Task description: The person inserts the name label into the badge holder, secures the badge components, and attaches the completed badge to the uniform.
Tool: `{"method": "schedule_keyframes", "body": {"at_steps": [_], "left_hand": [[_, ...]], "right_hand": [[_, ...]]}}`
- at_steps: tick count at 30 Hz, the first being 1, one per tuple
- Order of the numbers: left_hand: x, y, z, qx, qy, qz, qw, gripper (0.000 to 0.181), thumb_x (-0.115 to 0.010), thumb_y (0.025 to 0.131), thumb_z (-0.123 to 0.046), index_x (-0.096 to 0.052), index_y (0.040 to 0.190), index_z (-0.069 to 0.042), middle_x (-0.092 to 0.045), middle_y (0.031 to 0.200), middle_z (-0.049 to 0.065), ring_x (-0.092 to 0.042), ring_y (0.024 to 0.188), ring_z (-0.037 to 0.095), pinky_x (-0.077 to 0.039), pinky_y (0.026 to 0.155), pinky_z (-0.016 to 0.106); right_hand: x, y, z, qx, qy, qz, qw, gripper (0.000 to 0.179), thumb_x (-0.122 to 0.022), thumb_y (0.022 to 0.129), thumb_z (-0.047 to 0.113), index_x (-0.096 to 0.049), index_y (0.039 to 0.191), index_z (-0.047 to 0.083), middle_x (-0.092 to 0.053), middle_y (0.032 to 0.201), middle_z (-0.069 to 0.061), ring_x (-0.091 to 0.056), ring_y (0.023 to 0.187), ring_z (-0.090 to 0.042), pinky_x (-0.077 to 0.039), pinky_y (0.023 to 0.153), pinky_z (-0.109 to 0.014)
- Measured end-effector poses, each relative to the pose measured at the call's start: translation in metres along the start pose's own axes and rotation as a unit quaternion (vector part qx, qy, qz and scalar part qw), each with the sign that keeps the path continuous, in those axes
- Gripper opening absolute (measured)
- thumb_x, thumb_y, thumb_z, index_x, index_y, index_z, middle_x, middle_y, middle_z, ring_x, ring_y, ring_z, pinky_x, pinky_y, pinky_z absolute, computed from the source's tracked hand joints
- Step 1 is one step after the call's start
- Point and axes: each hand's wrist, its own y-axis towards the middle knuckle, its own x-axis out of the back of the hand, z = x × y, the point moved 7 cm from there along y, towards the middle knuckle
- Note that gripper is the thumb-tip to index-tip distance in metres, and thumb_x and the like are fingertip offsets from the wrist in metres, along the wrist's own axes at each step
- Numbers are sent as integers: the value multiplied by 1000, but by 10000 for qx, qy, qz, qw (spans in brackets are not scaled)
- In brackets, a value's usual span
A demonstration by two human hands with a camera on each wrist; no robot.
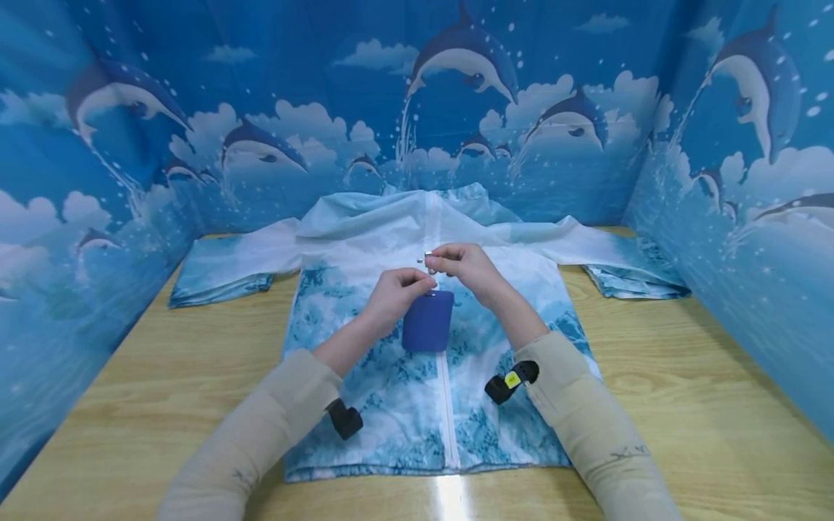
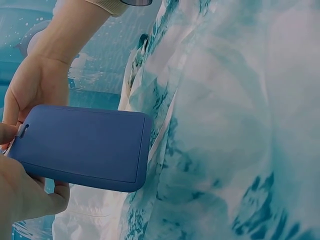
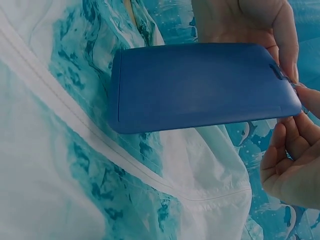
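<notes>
A blue badge holder [image 1: 426, 327] hangs over the front of a blue-and-white zip jacket [image 1: 495, 434]. My left hand [image 1: 393, 295] pinches its top edge between thumb and fingertips. Just above and to the right, my right hand [image 1: 468, 270] pinches a small metal clip [image 1: 428, 255] at the holder's top. Both wrist views show the holder's flat blue face [image 2: 82, 145], with a slot [image 3: 277, 71] in its short end beside the fingers. Fingers partly hide the clip.
The jacket lies spread on a wood-grain table [image 1: 658, 376], its sleeves [image 1: 224, 264] folded out to both sides. Dolphin-print curtains [image 1: 313, 65] enclose the back and sides. Black straps [image 1: 345, 420] with devices hang at both wrists.
</notes>
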Motion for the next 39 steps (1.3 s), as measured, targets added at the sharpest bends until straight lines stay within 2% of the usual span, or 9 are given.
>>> {"method": "schedule_keyframes", "body": {"at_steps": [6, 12, 17, 20, 26, 33, 39], "left_hand": [[-1, -1, 1, -69, -42, -57, 10000, 23, -57, 93, -16, -62, 89, 6, -58, 80, 3, -53, 75, 15, -44, 70, 30], [-1, -2, 4, -129, 100, -111, 9998, 19, -57, 93, -14, -63, 87, 3, -58, 78, 3, -51, 71, 15, -43, 67, 30], [-1, -4, -1, -308, 382, -125, 9987, 21, -56, 94, -15, -64, 89, 4, -58, 77, 5, -49, 69, 17, -42, 64, 30], [0, -4, -4, -382, 585, -142, 9975, 23, -56, 94, -16, -64, 90, 5, -58, 78, 6, -49, 70, 18, -42, 65, 31], [-2, -4, -2, -238, 762, -46, 9968, 22, -54, 95, -17, -64, 92, 2, -59, 83, 7, -51, 76, 21, -43, 71, 33], [0, -2, 0, -147, 598, -99, 9981, 21, -54, 95, -17, -64, 95, 2, -59, 84, 7, -51, 75, 20, -43, 70, 32], [1, -1, -2, -267, 593, -199, 9977, 20, -54, 95, -16, -63, 94, 1, -57, 82, 6, -47, 72, 20, -41, 66, 31]], "right_hand": [[0, 1, -2, 35, 81, -15, 10000, 34, -61, 91, 25, -62, 113, -1, -56, 122, -12, -49, 107, -25, -38, 89, -42], [-1, 0, -4, -11, 93, -3, 10000, 33, -61, 90, 24, -63, 112, -1, -57, 120, -13, -50, 107, -24, -40, 88, -41], [0, -2, -5, -154, 59, 84, 9998, 35, -60, 91, 24, -62, 115, -1, -56, 122, -13, -50, 106, -24, -40, 89, -44], [1, -2, -7, -277, 20, 136, 9995, 37, -60, 91, 26, -61, 117, 0, -57, 117, -13, -50, 101, -24, -40, 88, -42], [2, -2, -11, -447, -65, 175, 9988, 36, -61, 91, 26, -62, 116, 0, -59, 103, -9, -51, 98, -25, -41, 84, -38], [2, -2, -7, -260, -41, 61, 9996, 35, -62, 90, 26, -64, 114, 0, -57, 122, -10, -49, 107, -23, -40, 84, -39], [3, -1, -3, -137, -36, -82, 9999, 36, -62, 90, 27, -64, 113, -1, -57, 122, -10, -48, 109, -23, -39, 85, -40]]}}
